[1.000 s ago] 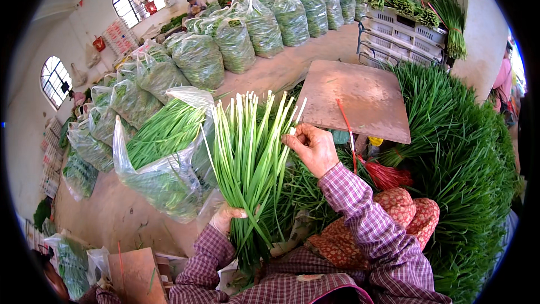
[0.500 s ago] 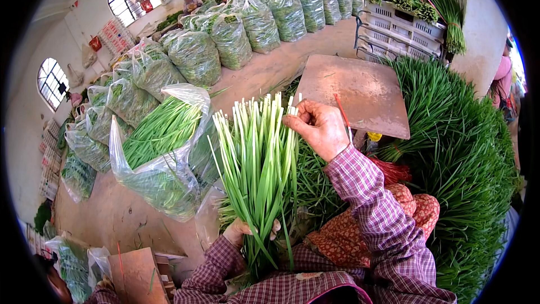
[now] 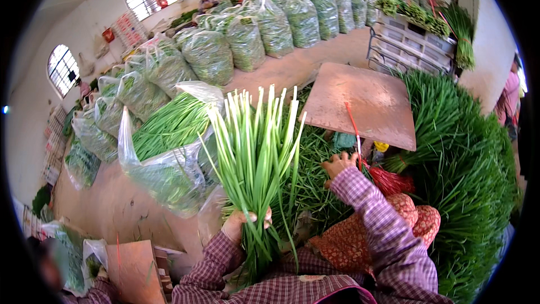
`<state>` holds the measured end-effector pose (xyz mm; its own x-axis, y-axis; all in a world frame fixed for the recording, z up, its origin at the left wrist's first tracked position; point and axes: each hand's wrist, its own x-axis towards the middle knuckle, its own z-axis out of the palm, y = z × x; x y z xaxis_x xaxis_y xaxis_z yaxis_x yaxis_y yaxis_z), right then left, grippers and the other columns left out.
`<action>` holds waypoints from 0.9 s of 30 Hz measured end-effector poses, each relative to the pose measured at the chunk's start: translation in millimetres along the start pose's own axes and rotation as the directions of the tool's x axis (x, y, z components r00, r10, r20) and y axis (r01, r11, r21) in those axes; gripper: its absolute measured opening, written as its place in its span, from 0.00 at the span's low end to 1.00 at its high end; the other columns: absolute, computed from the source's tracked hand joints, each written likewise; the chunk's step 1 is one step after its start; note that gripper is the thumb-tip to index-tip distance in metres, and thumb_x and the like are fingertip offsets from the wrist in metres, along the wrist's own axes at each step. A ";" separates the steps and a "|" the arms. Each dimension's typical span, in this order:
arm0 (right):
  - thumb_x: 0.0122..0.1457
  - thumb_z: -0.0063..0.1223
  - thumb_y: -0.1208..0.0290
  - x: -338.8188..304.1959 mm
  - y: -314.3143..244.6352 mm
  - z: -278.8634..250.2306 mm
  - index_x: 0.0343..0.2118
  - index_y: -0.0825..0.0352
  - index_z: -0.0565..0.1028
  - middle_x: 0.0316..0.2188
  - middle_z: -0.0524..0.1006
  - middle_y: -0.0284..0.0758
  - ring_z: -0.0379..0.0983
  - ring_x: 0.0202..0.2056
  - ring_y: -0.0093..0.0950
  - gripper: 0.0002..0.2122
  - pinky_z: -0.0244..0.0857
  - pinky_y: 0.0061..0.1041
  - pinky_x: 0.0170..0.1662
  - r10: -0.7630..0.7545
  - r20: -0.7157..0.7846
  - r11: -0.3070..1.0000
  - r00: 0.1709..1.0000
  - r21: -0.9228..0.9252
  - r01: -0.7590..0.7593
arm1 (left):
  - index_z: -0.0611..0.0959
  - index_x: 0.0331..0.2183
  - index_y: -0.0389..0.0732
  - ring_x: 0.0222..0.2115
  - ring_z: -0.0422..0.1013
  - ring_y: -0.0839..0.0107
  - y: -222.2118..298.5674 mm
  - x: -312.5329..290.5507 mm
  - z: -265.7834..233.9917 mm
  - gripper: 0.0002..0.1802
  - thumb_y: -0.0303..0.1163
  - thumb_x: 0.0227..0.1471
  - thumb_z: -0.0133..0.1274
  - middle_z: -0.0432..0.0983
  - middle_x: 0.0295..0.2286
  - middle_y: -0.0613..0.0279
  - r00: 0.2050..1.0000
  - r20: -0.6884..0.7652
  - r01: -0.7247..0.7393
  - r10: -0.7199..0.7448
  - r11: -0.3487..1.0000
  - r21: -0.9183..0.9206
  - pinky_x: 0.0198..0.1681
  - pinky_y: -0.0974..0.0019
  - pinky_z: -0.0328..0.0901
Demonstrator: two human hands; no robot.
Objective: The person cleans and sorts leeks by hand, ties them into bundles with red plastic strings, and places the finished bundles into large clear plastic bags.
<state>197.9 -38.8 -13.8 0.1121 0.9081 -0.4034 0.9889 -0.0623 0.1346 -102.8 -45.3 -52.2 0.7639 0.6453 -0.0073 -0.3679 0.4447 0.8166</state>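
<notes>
My left hand (image 3: 239, 225) is closed round the lower part of a bunch of garlic chives (image 3: 253, 157). The pale cut ends point up and away; the green leaves droop below the grip. My right hand (image 3: 340, 165), empty with fingers apart, hovers over loose green leaves (image 3: 315, 183), to the right of the bunch. Just beside it are a bundle of red ties (image 3: 392, 180) and a thin red-and-white strip (image 3: 354, 124) that rises against a brown board (image 3: 360, 98).
A big heap of chives (image 3: 472, 191) lies on my right. An opened clear bag of chives (image 3: 160, 171) stands at left, with filled bags (image 3: 244, 42) behind. Stacked crates (image 3: 410, 42) stand far right. A co-worker's sleeve (image 3: 101, 291) and another board (image 3: 135, 267) show lower left.
My right hand has left the bunch's pale upper ends and moved down and right, its fingers spreading. The left hand keeps its hold. The whole view has shifted slightly.
</notes>
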 end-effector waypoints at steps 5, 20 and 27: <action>0.59 0.46 0.73 6.0 15.7 11.4 0.50 0.67 0.70 0.39 0.76 0.38 0.76 0.37 0.31 0.16 0.72 0.28 0.40 -0.125 -0.411 0.004 0.903 0.910 0.415 | 0.77 0.30 0.37 0.24 0.69 0.69 17.9 5.8 35.8 0.20 0.39 0.33 0.58 0.72 0.25 0.62 0.961 -0.276 0.021 -0.012 0.999 0.028 0.32 0.65 0.65; 0.52 0.55 0.76 -3.2 -22.5 -31.2 0.44 0.65 0.75 0.25 0.79 0.36 0.75 0.24 0.22 0.14 0.73 0.21 0.29 -0.118 -0.379 0.095 0.918 0.916 0.390 | 0.76 0.38 0.35 0.26 0.71 0.68 20.1 -5.2 7.5 0.22 0.34 0.38 0.58 0.72 0.29 0.60 0.912 -0.409 -0.049 0.018 0.997 -0.066 0.31 0.67 0.68; 0.55 0.50 0.54 5.9 -39.0 59.2 0.58 0.53 0.60 0.55 0.64 0.38 0.63 0.54 0.38 0.28 0.58 0.36 0.56 -0.129 0.292 0.964 0.948 0.263 0.051 | 0.76 0.39 0.34 0.28 0.72 0.67 12.0 11.2 19.1 0.21 0.33 0.40 0.57 0.74 0.31 0.57 0.942 -0.329 -0.098 0.071 0.993 -0.067 0.33 0.67 0.70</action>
<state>165.7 -55.6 -75.0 0.0066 0.7480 -0.6637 0.9841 -0.1228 -0.1286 -88.5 -44.6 -31.5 0.5185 0.8436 -0.1394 -0.4756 0.4201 0.7729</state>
